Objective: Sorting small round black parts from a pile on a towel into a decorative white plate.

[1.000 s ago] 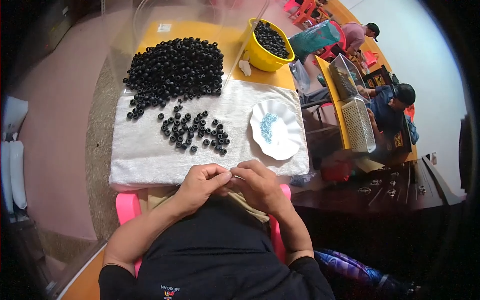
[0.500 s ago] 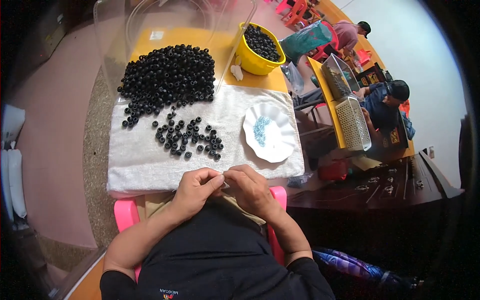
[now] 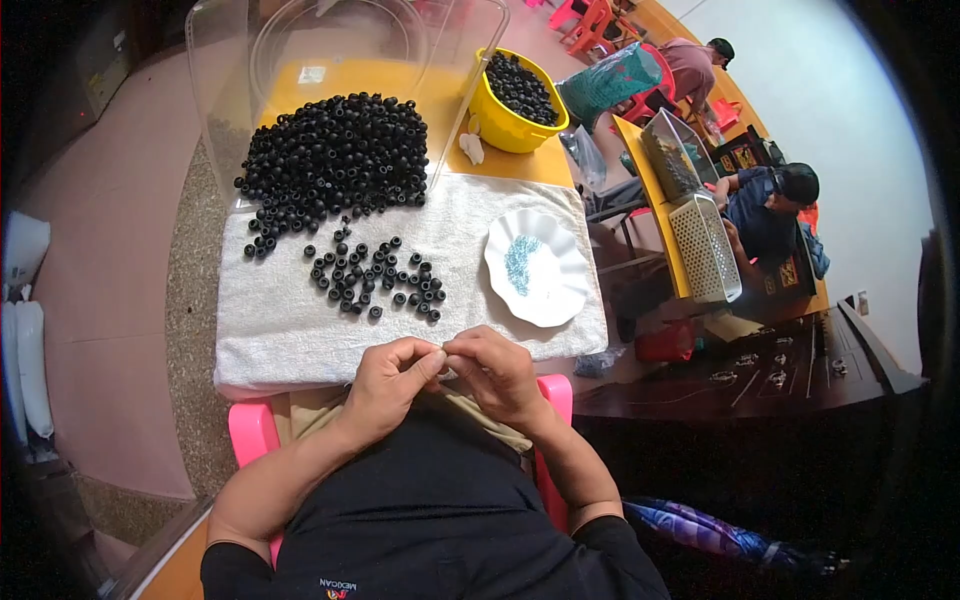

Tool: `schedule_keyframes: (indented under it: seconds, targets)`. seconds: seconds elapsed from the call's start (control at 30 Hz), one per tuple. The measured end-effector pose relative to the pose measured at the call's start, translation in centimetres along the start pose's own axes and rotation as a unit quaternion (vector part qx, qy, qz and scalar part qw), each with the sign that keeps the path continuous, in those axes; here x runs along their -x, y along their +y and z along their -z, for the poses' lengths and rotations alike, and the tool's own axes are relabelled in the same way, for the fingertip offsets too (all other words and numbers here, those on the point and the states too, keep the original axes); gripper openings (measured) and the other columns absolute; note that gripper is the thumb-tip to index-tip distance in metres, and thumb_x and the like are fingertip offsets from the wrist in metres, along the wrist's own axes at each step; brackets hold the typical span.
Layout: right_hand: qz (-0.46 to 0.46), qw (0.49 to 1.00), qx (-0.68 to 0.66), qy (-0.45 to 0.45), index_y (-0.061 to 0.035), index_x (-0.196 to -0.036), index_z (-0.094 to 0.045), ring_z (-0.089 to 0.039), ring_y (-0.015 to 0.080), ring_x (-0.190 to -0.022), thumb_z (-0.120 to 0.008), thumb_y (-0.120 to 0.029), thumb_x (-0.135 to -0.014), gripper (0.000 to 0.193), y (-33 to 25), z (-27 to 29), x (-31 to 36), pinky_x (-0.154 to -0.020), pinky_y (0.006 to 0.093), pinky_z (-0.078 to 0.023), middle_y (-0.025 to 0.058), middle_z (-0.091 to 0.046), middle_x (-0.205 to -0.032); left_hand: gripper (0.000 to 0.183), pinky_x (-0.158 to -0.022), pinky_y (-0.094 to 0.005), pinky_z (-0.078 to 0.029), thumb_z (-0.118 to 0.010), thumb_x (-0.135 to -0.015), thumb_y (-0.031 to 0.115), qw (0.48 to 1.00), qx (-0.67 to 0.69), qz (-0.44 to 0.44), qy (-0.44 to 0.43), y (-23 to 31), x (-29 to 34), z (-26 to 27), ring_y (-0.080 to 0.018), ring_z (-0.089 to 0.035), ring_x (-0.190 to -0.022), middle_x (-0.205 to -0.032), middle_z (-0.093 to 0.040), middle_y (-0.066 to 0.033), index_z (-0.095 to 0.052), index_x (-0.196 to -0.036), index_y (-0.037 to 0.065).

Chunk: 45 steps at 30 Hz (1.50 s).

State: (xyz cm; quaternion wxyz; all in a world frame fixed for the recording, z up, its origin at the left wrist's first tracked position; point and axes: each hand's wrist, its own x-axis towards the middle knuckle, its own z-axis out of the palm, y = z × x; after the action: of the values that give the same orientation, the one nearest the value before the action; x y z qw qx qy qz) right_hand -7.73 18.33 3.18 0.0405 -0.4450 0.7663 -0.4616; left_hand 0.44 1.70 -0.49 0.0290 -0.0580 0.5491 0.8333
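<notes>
Fingertips (image 3: 434,357) of left hand (image 3: 382,388) pinch narrowly beside curled right hand (image 3: 500,374); anything held, or the right's grip, I cannot tell; beyond, loose black holed beads (image 3: 376,271) on white towel (image 3: 275,320), probably light, hard, roll-prone, best pinched across their sides

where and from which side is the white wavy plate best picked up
Probably by the right rim of the white plate, coming from the right: that wavy edge is bare, while the small blue pieces lie toward the left. It rests flat on the white towel, so a level lift seems safest.
</notes>
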Motion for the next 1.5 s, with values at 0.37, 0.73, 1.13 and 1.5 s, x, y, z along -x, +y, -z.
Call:
schedule_keyframes:
  seconds: [0.37, 0.73, 1.13, 1.5]
  targets:
    - [0.07, 0.993, 0.091, 0.011, -0.0003, -0.101, -0.06, -0.064, 0.0299, -0.077, -0.068, 0.002, -0.08, 0.023, 0.3, -0.2, 0.2, -0.064, 0.0352, -0.053, 0.0155, -0.062, -0.092, 0.018, -0.066, -0.0219, -0.048, -0.059, -0.096, 0.015, 0.999, -0.032, 0.003, 0.004, 0.2, 0.0, 0.1, -0.0072, -0.059, -0.073, -0.086, -0.067, -0.0033, -0.066, -0.098, -0.002]
    - [-0.012, 0.999, -0.039, 0.026, -0.0014, -0.096, -0.062, -0.065, 0.0277, -0.076, -0.071, 0.003, -0.078, 0.02, 0.0, -0.5, 0.1, -0.065, 0.0329, -0.052, 0.0143, -0.064, -0.089, 0.02, -0.064, -0.021, -0.047, -0.059, -0.097, 0.017, 0.998, -0.063, -0.016, 0.009, 0.5, 0.0, 0.0, -0.0052, -0.057, -0.071, -0.081, -0.066, -0.0008, -0.067, -0.098, -0.002]
    - [0.026, 0.998, -0.013, 0.049, -0.0013, -0.092, -0.063, -0.065, 0.0253, -0.074, -0.069, 0.006, -0.076, 0.019, 0.2, -0.8, 0.3, -0.065, 0.0317, -0.052, 0.0128, -0.065, -0.085, 0.019, -0.064, -0.0201, -0.045, -0.06, -0.096, 0.016, 0.997, -0.067, -0.018, 0.018, 0.5, 0.0, 0.1, -0.0035, -0.055, -0.072, -0.082, -0.066, 0.0007, -0.067, -0.098, -0.002]
    - [0.091, 0.99, 0.094, 0.059, -0.0034, -0.09, -0.062, -0.065, 0.0235, -0.069, -0.07, 0.004, -0.07, 0.023, 1.5, -0.6, 0.3, -0.059, 0.0327, -0.053, 0.011, -0.063, -0.086, 0.019, -0.065, -0.0213, -0.047, -0.06, -0.096, 0.016, 0.999, -0.035, 0.005, 0.037, 0.2, -0.1, 0.0, -0.0061, -0.057, -0.071, -0.079, -0.064, -0.0015, -0.066, -0.094, -0.002]
